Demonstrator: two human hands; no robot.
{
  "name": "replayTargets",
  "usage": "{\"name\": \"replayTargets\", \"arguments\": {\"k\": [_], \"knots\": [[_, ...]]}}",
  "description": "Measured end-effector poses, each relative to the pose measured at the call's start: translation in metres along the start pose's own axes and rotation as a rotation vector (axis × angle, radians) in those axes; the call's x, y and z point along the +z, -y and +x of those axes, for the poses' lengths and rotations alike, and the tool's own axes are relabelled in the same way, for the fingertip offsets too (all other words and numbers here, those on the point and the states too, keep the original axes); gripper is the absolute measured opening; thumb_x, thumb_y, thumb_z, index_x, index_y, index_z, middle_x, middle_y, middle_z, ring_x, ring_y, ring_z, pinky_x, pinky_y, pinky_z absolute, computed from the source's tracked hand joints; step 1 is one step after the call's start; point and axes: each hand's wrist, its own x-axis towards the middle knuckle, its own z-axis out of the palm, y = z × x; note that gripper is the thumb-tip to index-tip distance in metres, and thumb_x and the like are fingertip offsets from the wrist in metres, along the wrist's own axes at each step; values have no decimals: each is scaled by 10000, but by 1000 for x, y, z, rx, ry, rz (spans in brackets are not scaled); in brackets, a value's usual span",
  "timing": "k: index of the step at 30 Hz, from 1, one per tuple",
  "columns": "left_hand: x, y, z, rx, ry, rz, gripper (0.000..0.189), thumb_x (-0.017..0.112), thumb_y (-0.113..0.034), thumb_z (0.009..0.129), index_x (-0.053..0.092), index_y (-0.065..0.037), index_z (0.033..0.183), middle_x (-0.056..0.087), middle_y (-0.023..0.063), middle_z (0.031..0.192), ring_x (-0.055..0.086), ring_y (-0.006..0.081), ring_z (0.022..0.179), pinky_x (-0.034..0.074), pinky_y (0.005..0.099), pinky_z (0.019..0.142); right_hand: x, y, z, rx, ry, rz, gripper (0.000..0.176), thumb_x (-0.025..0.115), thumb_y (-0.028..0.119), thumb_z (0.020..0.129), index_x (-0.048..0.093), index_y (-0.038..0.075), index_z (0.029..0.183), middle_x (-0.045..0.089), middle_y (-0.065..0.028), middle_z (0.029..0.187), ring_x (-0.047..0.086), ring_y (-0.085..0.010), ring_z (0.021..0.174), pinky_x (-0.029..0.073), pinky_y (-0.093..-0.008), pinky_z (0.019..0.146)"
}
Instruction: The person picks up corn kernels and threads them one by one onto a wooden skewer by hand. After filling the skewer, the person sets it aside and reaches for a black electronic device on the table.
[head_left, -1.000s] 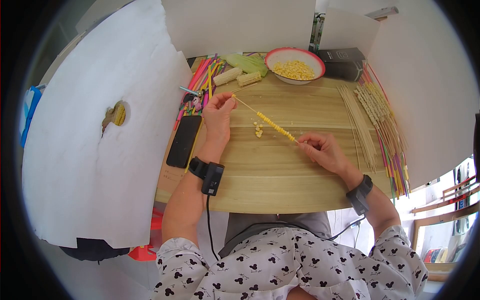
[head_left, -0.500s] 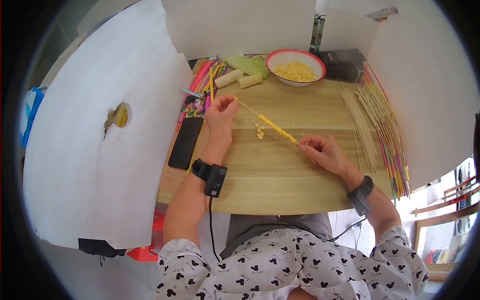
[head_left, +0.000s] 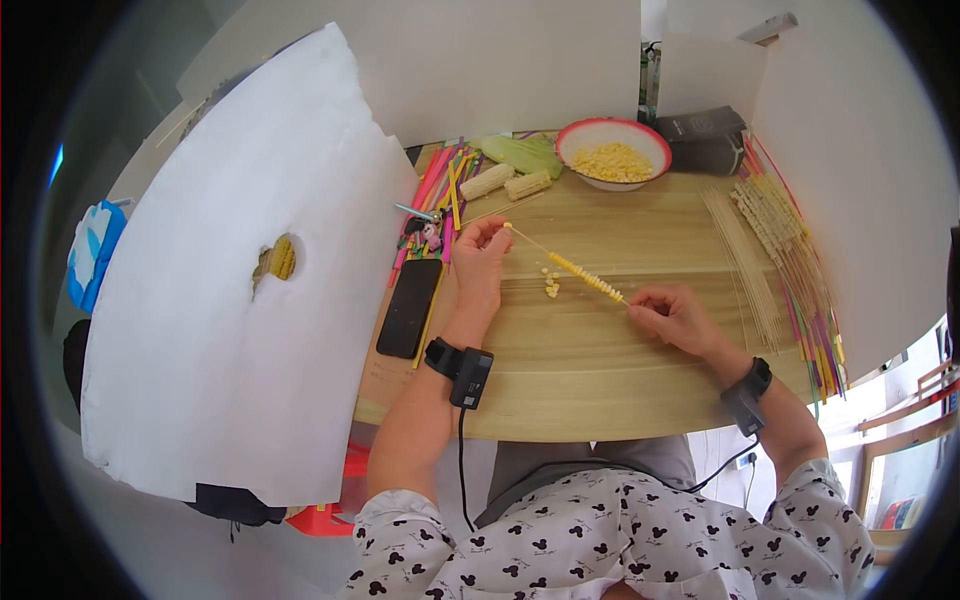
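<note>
A thin wooden skewer (head_left: 530, 240) slants between my two hands, with a row of yellow corn kernels (head_left: 588, 277) threaded along its middle and lower part. At its upper left end, my left hand (head_left: 482, 262) pinches a kernel at the tip. My right hand (head_left: 672, 317) is closed on the lower right end of the skewer. A few loose kernels (head_left: 551, 284) lie on the wooden table (head_left: 560, 370) just below the skewer.
An enamel bowl (head_left: 663, 143) of kernels stands at the back, beside a black box (head_left: 705, 140). Two corn cobs (head_left: 487, 182) and a green husk lie left of it. A phone (head_left: 409, 308) is at the left, skewers (head_left: 742, 265) at the right, and white boards (head_left: 210, 380) at both sides.
The whole view has shifted, so everything appears farther right and slightly lower. Both hands keep their grip on the skewer, with little change between them.
</note>
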Motion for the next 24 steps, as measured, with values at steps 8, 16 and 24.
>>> {"name": "replayTargets", "arguments": {"k": [8,16,24], "knots": [[0,5,0,-45,53,-59,176,653,-56,870,649,16,1030,623,16,819,565,77,699,465,214,656,-3,3,-2,-40,-24,-57,143,592,148,942,621,19,887,465,93,632,376,12,564,293,-193,479],[-1,4,-2,-72,35,-116,175,652,-30,869,625,-2,1039,620,27,880,577,93,751,475,220,692,-5,-1,-2,-40,-20,3,141,587,145,945,620,16,900,484,93,643,393,16,585,310,-185,492],[-3,1,-3,-138,44,-152,165,641,-9,867,615,5,1029,602,37,921,556,102,786,468,221,706,-6,-4,-1,-21,19,30,145,595,145,940,619,13,884,500,81,647,403,6,593,328,-188,503]]}}
